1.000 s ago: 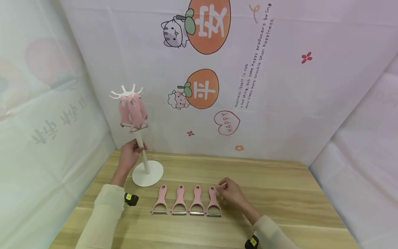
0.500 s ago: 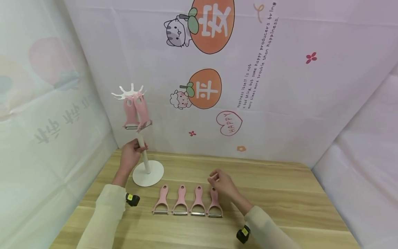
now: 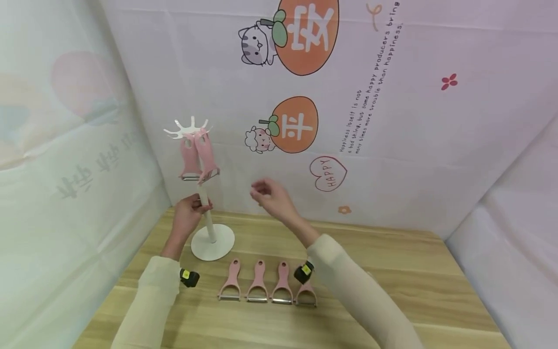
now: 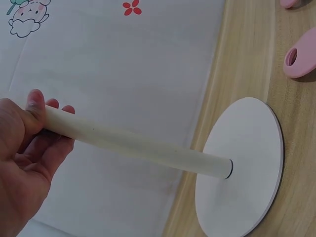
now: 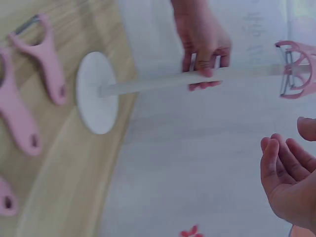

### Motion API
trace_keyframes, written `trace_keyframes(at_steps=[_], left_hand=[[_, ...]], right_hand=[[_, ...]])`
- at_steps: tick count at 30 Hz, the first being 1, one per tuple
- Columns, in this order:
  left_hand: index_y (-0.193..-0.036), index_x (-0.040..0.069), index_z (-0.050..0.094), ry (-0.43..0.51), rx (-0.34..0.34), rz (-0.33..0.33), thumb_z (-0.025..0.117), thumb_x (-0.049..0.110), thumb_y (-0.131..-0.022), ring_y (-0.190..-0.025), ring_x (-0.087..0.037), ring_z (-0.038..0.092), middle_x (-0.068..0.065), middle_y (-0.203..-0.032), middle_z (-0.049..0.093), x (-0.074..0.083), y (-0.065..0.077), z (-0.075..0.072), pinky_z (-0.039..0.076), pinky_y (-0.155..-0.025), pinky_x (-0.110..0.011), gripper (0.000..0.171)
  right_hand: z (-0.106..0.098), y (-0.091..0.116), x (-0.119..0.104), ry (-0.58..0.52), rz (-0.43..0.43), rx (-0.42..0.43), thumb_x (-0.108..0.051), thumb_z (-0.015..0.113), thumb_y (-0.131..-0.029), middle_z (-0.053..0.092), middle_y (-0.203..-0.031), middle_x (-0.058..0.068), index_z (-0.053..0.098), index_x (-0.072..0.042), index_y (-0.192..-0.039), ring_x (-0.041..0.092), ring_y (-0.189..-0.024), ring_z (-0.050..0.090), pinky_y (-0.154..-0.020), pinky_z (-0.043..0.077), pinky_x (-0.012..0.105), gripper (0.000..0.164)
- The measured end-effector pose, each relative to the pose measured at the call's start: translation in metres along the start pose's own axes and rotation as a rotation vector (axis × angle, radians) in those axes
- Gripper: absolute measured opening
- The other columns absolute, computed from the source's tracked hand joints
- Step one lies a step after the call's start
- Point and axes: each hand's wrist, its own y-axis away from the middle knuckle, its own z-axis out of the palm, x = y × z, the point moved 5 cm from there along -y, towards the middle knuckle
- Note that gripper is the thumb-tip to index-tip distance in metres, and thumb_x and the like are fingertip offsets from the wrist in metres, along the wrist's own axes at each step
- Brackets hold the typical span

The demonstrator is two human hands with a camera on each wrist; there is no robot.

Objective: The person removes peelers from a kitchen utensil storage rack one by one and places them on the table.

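My left hand (image 3: 186, 214) grips the upright white pole (image 4: 133, 145) of a hook stand, thumb and fingers curled around it below the hanging peelers. Pink Y-shaped peelers (image 3: 207, 156) hang by their handle holes from the white hook ring (image 3: 187, 130) at its top; at least two show. Raised in the air right of the stand, my right hand (image 3: 275, 199) has loosely bent fingers with nothing between them, as the right wrist view confirms. Several more pink peelers (image 3: 259, 280) lie in a row on the table, handles pointing away; the right forearm partly hides the rightmost one.
The stand's round white base (image 3: 212, 246) sits on the wooden table (image 3: 392, 286), close to its back left corner. A printed white cloth (image 3: 383, 189) hangs behind the table, and similar cloth walls (image 3: 74, 218) close in both sides.
My right hand has risen from beside the rightmost peeler on the table and moved left toward the stand. The hanging peelers have turned about the pole; my left hand keeps its hold.
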Motion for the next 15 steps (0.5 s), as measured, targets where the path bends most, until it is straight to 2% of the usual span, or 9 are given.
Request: trace_keyframes(at_steps=[4, 8, 12, 15], left_hand=[[-0.098, -0.007, 0.070, 0.028, 0.002, -0.007, 0.072, -0.001, -0.088, -0.092, -0.037, 0.074, -0.025, -0.095, 0.075, 0.001, -0.001, 0.000, 0.062, -0.081, -0.042, 0.012], [-0.099, -0.007, 0.071, 0.026, -0.009, -0.029, 0.071, 0.000, -0.089, -0.093, -0.037, 0.074, -0.025, -0.096, 0.075, 0.000, 0.000, 0.000, 0.061, -0.083, -0.043, 0.012], [-0.101, -0.006, 0.071, 0.021, -0.032, -0.035, 0.070, 0.002, -0.090, -0.095, -0.037, 0.074, -0.025, -0.098, 0.075, -0.001, 0.000, -0.001, 0.061, -0.085, -0.047, 0.013], [-0.101, -0.007, 0.071, 0.006, -0.042, -0.016, 0.070, 0.001, -0.091, -0.096, -0.037, 0.074, -0.025, -0.098, 0.075, -0.001, -0.001, -0.003, 0.060, -0.086, -0.048, 0.013]], right_hand=[[0.000, -0.028, -0.030, -0.030, -0.069, 0.014, -0.021, 0.062, -0.100, 0.070, -0.118, 0.007, 0.060, -0.007, -0.126, 0.019, -0.107, 0.067, -0.086, 0.059, 0.029, 0.030], [0.003, -0.051, -0.056, -0.025, -0.143, 0.011, -0.020, 0.061, -0.101, 0.067, -0.128, 0.007, 0.058, -0.006, -0.133, 0.018, -0.121, 0.063, -0.099, 0.055, 0.030, 0.035], [0.011, -0.069, -0.075, -0.054, -0.181, -0.043, -0.015, 0.059, -0.101, 0.063, -0.137, 0.006, 0.054, -0.008, -0.139, 0.018, -0.130, 0.058, -0.105, 0.051, 0.029, 0.039], [0.019, -0.079, -0.085, -0.101, -0.174, -0.106, -0.013, 0.058, -0.101, 0.059, -0.142, 0.005, 0.051, -0.012, -0.143, 0.017, -0.133, 0.055, -0.108, 0.049, 0.028, 0.042]])
